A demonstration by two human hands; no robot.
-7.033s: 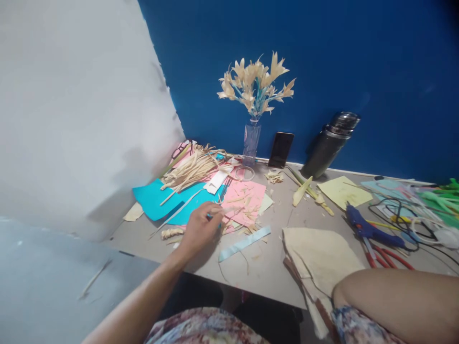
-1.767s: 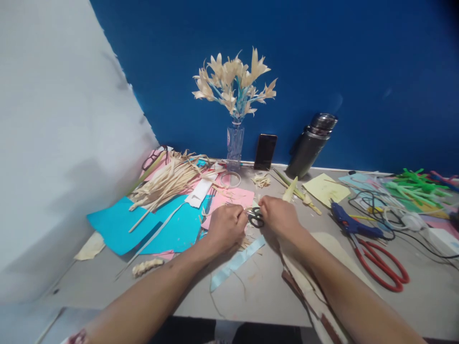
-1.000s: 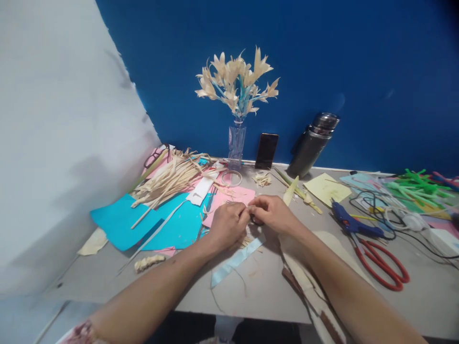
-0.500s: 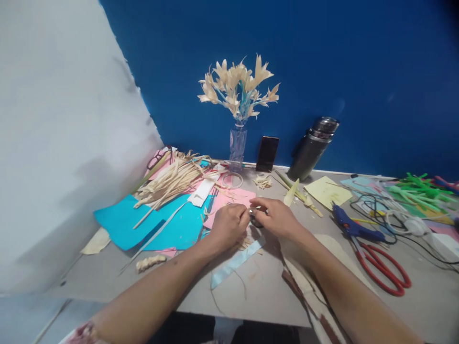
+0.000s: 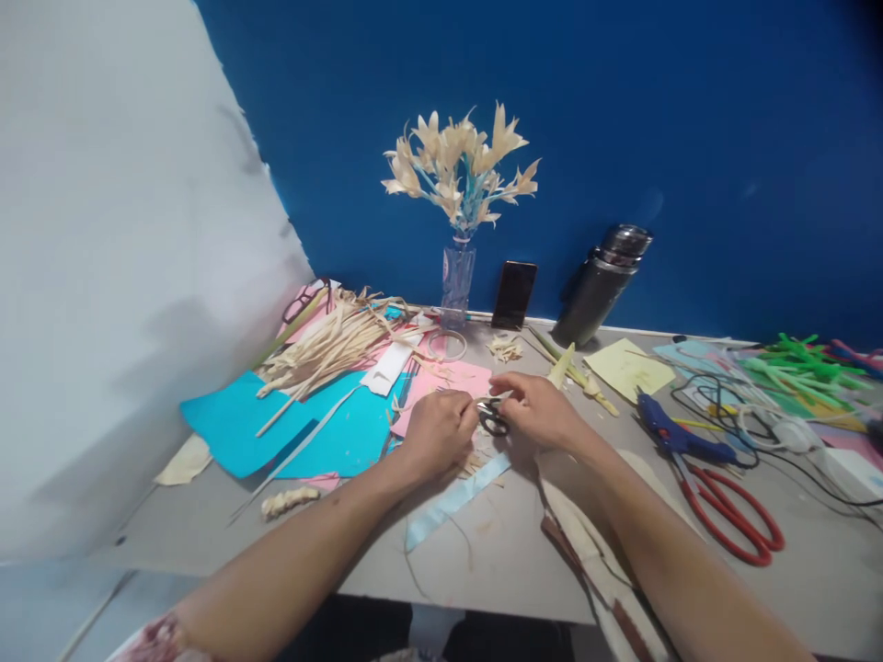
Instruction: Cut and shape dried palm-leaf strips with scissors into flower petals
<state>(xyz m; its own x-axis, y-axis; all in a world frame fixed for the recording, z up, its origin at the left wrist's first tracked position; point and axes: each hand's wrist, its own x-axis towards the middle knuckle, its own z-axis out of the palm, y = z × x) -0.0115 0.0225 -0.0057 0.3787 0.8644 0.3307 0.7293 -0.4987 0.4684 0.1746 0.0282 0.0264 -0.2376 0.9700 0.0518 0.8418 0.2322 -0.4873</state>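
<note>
My left hand (image 5: 441, 429) is closed, its fingers round the metal end of a small pair of scissors (image 5: 494, 419). The black finger loops stick out toward my right hand. My right hand (image 5: 540, 411) is curled just beside the loops, thumb and fingers bent together; a thin pale piece seems to lie between the two hands, too small to make out. Below them is pink paper (image 5: 452, 377) strewn with husk scraps. Nearer me lies a light blue ribbon (image 5: 455, 504).
A bottle (image 5: 457, 285) holds pale husk flowers (image 5: 462, 161). Behind are a phone (image 5: 514, 294) and a flask (image 5: 600, 287). Dried husk strips (image 5: 331, 345) lie on blue paper (image 5: 235, 428). At right are a glue gun (image 5: 680, 432), red-handled scissors (image 5: 738, 515) and cables.
Seven seconds ago only my left hand was over the pink paper; both hands now meet there with small scissors. Lately the right fingers have shifted slightly away, showing the black loops again.
</note>
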